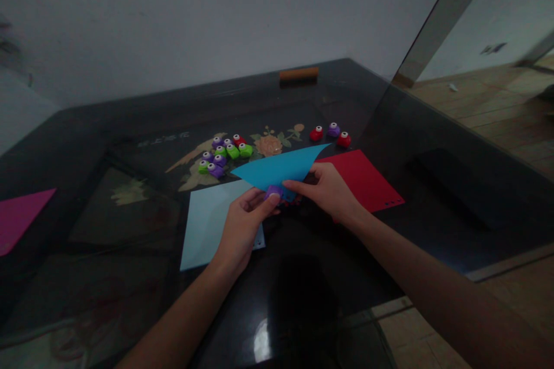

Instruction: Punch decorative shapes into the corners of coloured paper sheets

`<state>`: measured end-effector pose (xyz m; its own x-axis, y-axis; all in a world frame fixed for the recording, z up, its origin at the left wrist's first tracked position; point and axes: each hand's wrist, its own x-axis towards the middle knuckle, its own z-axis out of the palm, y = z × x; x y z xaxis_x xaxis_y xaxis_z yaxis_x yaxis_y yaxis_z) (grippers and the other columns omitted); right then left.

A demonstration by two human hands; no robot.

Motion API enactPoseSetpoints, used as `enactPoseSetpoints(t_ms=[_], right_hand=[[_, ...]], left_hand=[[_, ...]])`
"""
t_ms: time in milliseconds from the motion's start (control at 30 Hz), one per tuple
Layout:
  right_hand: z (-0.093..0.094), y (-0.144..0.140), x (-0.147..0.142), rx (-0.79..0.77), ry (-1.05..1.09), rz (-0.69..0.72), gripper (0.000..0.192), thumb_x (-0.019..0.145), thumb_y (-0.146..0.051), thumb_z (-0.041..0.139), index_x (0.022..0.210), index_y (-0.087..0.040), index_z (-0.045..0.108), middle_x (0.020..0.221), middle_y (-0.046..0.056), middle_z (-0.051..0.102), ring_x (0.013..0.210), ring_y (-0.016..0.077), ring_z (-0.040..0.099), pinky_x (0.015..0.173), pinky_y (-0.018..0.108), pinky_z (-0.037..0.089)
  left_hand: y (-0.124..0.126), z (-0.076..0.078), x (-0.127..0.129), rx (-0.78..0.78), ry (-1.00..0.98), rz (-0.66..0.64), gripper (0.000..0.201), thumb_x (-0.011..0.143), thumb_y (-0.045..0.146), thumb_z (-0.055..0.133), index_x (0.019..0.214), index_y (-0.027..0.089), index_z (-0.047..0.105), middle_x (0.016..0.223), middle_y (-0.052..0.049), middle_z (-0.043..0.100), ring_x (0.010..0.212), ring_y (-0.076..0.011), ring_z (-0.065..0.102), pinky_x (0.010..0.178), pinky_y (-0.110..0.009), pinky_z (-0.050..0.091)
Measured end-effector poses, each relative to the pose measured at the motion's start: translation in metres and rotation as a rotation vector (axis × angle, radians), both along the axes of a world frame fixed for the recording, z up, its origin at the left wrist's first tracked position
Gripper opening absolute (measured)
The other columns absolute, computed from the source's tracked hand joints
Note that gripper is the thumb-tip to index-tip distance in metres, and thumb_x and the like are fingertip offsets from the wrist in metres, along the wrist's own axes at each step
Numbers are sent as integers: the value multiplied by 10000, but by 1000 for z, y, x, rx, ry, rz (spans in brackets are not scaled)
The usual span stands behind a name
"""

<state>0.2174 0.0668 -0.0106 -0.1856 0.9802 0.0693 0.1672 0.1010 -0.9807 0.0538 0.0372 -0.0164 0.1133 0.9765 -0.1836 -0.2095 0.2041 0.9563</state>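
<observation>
My left hand (244, 220) grips a small purple paper punch (273, 191), thumb on top of it. The punch sits on the near edge of a blue paper sheet (281, 168), which my right hand (329, 191) holds up above the dark glass table (130, 127). Under my left hand lies a pale blue sheet (208, 220). A red sheet (367, 179) lies under and to the right of my right hand.
A cluster of purple, green and red punches (225, 155) lies behind the sheets, with three more punches (331, 134) to the right. A pink sheet (19, 216) is at the far left. An orange bar (298, 74) rests by the wall. The table's right edge (476, 132) borders wooden floor.
</observation>
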Motion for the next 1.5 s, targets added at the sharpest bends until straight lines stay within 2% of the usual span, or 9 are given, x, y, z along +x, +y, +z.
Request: enactPoseSetpoints(t_ms=[167,467,833,967,1500], right_hand=[[-3,1,0,7,-11,-4,233,722,-369,684,741,-140,646,696,48,681,609,164,617,561,291,492],[0,0,0,-14,21,-7,228,711,-352,689,740,-131,643,705,52,680,616,163,611,574,295,486],[-1,0,0,7,-13,-14,233,708,-371,694,716,-143,649,671,41,673,607,164,605,561,288,485],[0,-1,0,-7,-17,-18,248,697,-383,702,715,-141,650,673,42,675,618,170,612,563,284,483],[1,-1,-1,-5,-11,0,203,720,-344,686,692,-148,644,667,38,672,600,163,611,561,285,483]], left_hand=[[0,-1,-1,9,-5,-8,211,704,301,728,866,169,697,942,-48,713,828,-160,630,690,-239,493],[0,-1,0,1,-22,-8,184,707,289,732,846,173,700,851,-18,708,784,-140,620,687,-230,494],[1,-1,0,-6,-19,-11,228,691,310,739,866,168,705,892,-39,715,801,-158,630,676,-236,499],[1,-1,0,-14,-25,-5,216,675,324,748,806,159,697,892,-44,713,812,-166,632,673,-241,503],[1,-1,1,-12,-34,-2,215,679,338,745,819,178,715,850,-27,710,771,-150,622,662,-239,488]])
